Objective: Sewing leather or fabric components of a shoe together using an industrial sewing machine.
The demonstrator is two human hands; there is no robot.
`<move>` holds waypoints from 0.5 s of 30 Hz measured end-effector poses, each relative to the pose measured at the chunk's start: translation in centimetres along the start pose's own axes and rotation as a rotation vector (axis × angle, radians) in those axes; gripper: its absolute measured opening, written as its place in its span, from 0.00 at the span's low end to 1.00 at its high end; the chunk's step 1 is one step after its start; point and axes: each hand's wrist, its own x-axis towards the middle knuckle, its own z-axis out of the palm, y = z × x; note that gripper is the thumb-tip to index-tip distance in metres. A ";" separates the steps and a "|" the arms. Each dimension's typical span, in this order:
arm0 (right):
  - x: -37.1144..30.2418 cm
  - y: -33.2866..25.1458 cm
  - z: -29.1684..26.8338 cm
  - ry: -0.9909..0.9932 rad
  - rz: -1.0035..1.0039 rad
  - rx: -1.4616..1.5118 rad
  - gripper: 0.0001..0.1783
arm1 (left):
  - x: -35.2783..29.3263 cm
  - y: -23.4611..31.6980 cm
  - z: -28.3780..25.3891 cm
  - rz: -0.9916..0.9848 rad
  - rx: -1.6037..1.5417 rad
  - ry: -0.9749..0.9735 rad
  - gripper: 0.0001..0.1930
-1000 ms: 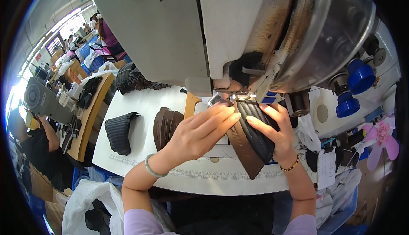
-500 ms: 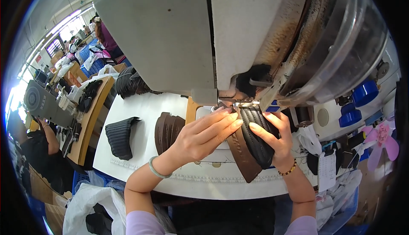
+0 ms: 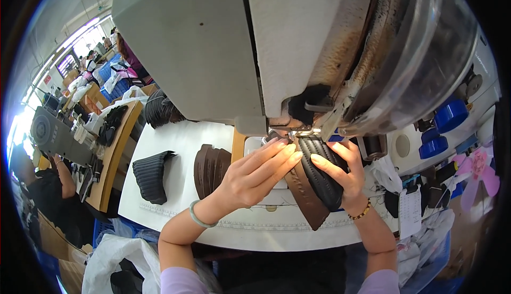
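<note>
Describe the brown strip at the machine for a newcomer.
Under the big grey machine, find the left hand and right hand. The brown strip slants between them, its lower end over the white table. It is brown, unlike the adjoining black ribbed piece, and apart from the brown stack further left.

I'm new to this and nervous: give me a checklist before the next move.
1. Left hand on the brown piece: ok, fingertips at its upper end.
2. Right hand on the black ribbed piece: ok, thumb on top.
3. Fingers well away from the metal foot: not ok, fingertips are close.
4. Edges aligned under the fingers: cannot tell, covered.
5. Loose black piece apart from both hands: ok, off left.
</note>
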 end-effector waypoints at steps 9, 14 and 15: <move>0.0 -0.3 0.0 -0.007 0.018 0.002 0.22 | -0.3 -0.4 0.1 0.034 -0.009 0.016 0.18; -0.1 -0.1 0.1 0.000 0.026 0.006 0.22 | 0.0 -0.1 -0.2 0.019 -0.008 -0.016 0.19; -0.2 -0.1 0.1 -0.001 0.027 0.004 0.21 | 0.0 -0.1 -0.2 0.014 -0.003 -0.024 0.19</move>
